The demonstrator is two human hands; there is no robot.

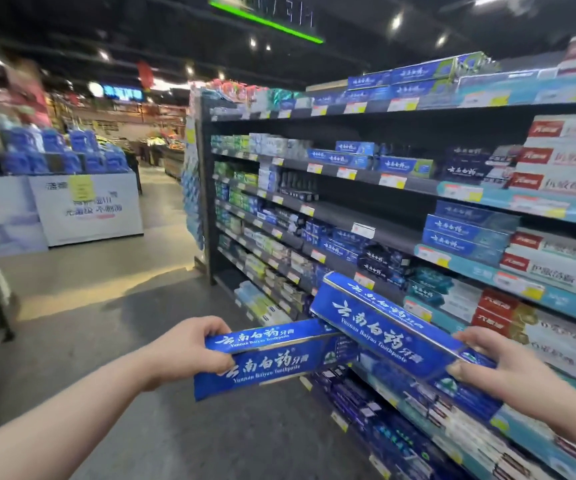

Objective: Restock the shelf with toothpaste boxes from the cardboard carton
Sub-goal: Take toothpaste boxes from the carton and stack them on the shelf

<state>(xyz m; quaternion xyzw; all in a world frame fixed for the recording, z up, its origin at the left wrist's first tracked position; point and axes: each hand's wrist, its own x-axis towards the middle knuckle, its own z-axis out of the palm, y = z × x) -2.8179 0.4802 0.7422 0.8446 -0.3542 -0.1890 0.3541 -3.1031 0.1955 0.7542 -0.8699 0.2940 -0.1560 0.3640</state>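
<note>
My left hand [189, 348] grips the left end of a long blue toothpaste box [272, 358] with white lettering, held level in front of me. My right hand [501, 365] grips the right end of a second blue toothpaste box [383, 323], tilted up to the left, its far end overlapping the first box. Both boxes hang in the aisle beside the dark shelf unit [366, 220] on my right, level with its lower shelves. Matching blue boxes [466, 233] lie stacked on a middle shelf. The cardboard carton is out of view.
The shelf unit runs along my right, filled with toothpaste boxes and price tags; part of one middle shelf [359, 216] is bare. The grey aisle floor [141, 306] opens ahead. A white promotional stand [89, 209] with blue packs is at far left.
</note>
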